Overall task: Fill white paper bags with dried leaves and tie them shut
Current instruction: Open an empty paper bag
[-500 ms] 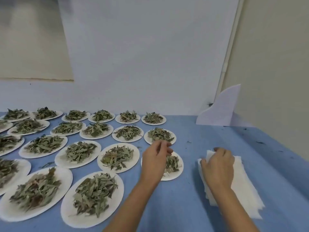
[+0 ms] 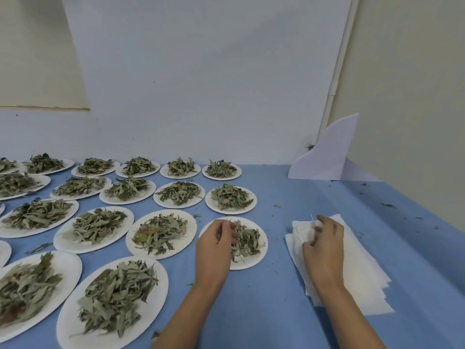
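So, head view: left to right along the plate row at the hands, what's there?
White paper plate of dried green leaves, a second plate, a third plate, the fourth plate under the left hand, then the stack of white paper bags under the right hand.

Blue table (image 2: 289, 197): plates (image 2: 73, 303) of dried leaves (image 2: 115, 298), white bag stack (image 2: 364, 273).

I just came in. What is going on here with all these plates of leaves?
A person works at a blue table set with many leaf-filled white plates. The left hand curls over the dried leaves on the plate nearest the bags and seems to pinch some. The right hand pinches the top bag of a flat stack of white paper bags. No filled or tied bag is in view.
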Available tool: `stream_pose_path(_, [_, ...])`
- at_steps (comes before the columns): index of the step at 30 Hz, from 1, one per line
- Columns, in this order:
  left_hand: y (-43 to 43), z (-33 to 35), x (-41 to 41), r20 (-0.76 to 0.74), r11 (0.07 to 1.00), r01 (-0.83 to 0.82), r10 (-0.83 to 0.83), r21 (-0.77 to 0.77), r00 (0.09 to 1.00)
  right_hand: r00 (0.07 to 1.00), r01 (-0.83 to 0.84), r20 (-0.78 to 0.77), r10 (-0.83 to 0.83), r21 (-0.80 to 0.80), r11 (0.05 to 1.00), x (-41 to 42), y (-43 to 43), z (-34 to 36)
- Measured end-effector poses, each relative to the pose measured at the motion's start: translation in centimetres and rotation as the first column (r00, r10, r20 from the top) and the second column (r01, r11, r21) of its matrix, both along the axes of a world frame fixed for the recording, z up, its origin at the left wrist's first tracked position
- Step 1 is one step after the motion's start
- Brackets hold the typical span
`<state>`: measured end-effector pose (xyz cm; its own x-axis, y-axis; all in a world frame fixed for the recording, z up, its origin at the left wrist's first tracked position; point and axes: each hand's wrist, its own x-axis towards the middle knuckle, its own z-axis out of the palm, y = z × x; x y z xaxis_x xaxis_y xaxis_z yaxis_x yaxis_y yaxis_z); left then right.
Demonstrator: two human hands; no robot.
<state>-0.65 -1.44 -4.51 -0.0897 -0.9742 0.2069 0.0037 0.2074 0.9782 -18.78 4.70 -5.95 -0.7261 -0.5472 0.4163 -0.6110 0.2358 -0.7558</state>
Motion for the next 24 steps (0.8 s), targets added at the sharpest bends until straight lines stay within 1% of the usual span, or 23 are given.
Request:
stream_pose_path(2, [0.1,0.0,-0.2,0.001,1.000,0.007,-0.007,-0.003,1.000,1.000,0.006,-0.011,-0.007,-0.064,0.998,0.0,0.0,0.1])
stream_pose_path(5, [0.3,0.4,-0.4,-0.015,0.999,0.032,-0.032,-0.019,0.999,0.998,-0.031,-0.061,0.016,-0.259,0.965,0.7,0.0,1.2])
stream_pose_path(7, [0.4,0.8,-0.5,-0.035,0.999,0.041,-0.042,-0.027,0.999,0.987,-0.108,-0.154,0.049,-0.406,0.908,1.4,-0.1,2.3])
stream_pose_path(9, [0.5,1.4,-0.7,-0.051,0.997,0.070,-0.072,-0.027,0.996,0.964,-0.223,-0.243,0.111,-0.505,0.833,2.5,-0.1,3.5])
stream_pose_path(11, [0.7,2.4,-0.9,-0.065,0.990,0.136,-0.138,-0.028,0.988,0.929,-0.350,-0.303,0.211,-0.543,0.764,3.9,-0.3,4.6])
stream_pose_path(14, [0.9,4.1,-1.0,-0.148,0.969,0.247,-0.243,0.008,0.959,0.865,-0.501,-0.332,0.377,-0.509,0.700,5.9,-0.9,5.3])
stream_pose_path(16, [1.0,5.0,-0.8,-0.214,0.966,0.257,-0.243,0.038,0.946,0.826,-0.564,-0.310,0.471,-0.468,0.680,6.9,-1.3,5.2])
stream_pose_path(18, [0.9,5.4,-0.4,-0.228,0.983,0.178,-0.162,0.052,0.960,0.797,-0.602,-0.263,0.543,-0.419,0.680,7.6,-1.6,5.3])
stream_pose_path(20, [0.8,5.5,0.2,-0.225,0.995,0.089,-0.076,0.047,0.971,0.779,-0.615,-0.161,0.606,-0.384,0.688,8.1,-1.8,5.6])
stream_pose_path(21, [0.6,5.5,0.4,-0.199,0.998,0.046,-0.039,0.032,0.979,0.768,-0.614,-0.088,0.634,-0.385,0.690,8.4,-1.9,5.8])
stream_pose_path(23, [0.5,5.7,0.9,-0.073,0.998,-0.032,0.029,-0.044,0.997,0.748,-0.585,0.048,0.661,-0.422,0.693,8.7,-2.2,6.2])
stream_pose_path(24, [0.6,5.8,1.1,-0.026,0.995,-0.047,0.044,-0.087,0.999,0.744,-0.566,0.092,0.662,-0.439,0.698,8.7,-2.3,6.5])
